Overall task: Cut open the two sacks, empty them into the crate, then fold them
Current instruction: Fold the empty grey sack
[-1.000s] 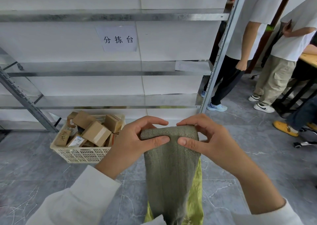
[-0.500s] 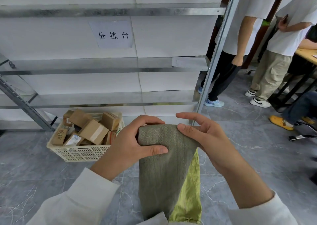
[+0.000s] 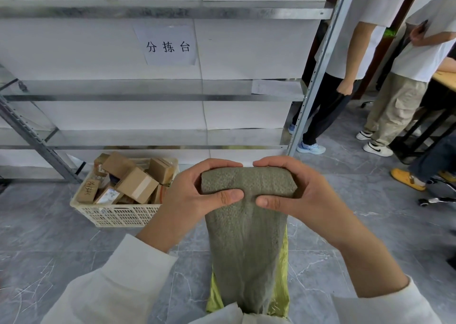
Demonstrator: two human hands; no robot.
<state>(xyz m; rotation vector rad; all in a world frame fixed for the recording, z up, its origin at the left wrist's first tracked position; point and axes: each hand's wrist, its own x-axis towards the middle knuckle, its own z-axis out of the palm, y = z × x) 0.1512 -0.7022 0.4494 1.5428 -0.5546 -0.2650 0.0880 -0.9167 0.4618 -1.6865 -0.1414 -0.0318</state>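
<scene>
I hold a grey-green woven sack (image 3: 246,244) up in front of me, its top end folded over into a flat band. My left hand (image 3: 197,195) grips the band's left end, thumb in front and fingers behind. At the right end my right hand (image 3: 298,195) grips the same way. The rest of the sack hangs down toward my chest. Behind it a yellow-green sack (image 3: 281,296) shows along the lower edges. The cream plastic crate (image 3: 118,215) stands on the floor to the left, heaped with small cardboard boxes (image 3: 137,185).
A metal shelving frame (image 3: 318,67) backed with white sheets and a paper sign stands behind the crate. Two people (image 3: 345,59) stand at the right by a wooden table (image 3: 444,77). A yellow shoe (image 3: 407,178) and a chair base (image 3: 436,200) are on the grey tile floor.
My right hand has closed again on the sack's top right end. The top has been folded over into a thicker, wider band.
</scene>
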